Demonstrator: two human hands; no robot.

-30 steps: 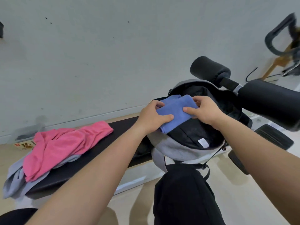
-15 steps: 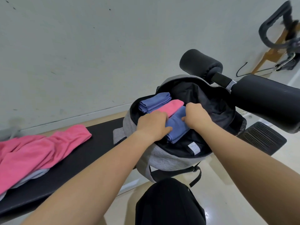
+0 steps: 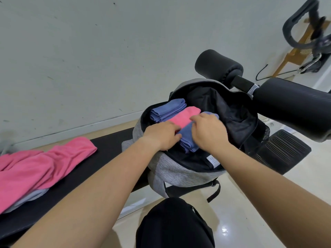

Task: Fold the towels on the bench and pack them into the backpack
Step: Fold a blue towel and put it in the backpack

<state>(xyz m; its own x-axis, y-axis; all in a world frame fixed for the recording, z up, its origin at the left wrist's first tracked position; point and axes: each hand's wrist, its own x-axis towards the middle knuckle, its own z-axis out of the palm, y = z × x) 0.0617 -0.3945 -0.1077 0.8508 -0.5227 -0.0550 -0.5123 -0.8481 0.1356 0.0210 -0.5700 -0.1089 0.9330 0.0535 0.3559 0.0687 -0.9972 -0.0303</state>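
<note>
The grey backpack (image 3: 180,173) stands at the right end of the black counter (image 3: 107,149), its mouth wide open and its black lining showing. Both hands are inside the opening. The left hand (image 3: 162,135) has its fingers (image 3: 176,136) curled against the left edge of a folded blue towel (image 3: 188,142), and the right hand (image 3: 208,133) curls its fingers over the towel's far end, so the two hands grip the towel between them. This towel is a thick stack of several layers, a dull blue-violet colour, with its layered edges facing the near rim of the bag. It lies in the near part of the main compartment, just above a white label (image 3: 213,161) sewn into the lining.

Touching its far side is a folded pink towel (image 3: 186,116), a neat, smooth bar. Beyond that, against the far-left wall of the bag, is a second blue towel (image 3: 168,110), also folded in layers. The three lie side by side in a row.

Well to the left on the counter lies a loose pink towel (image 3: 41,167), rumpled and unfolded, spread over a pale grey towel (image 3: 30,197) that shows only at its near edge.

Two black foam rollers (image 3: 293,106) stand just right of the backpack.
</note>
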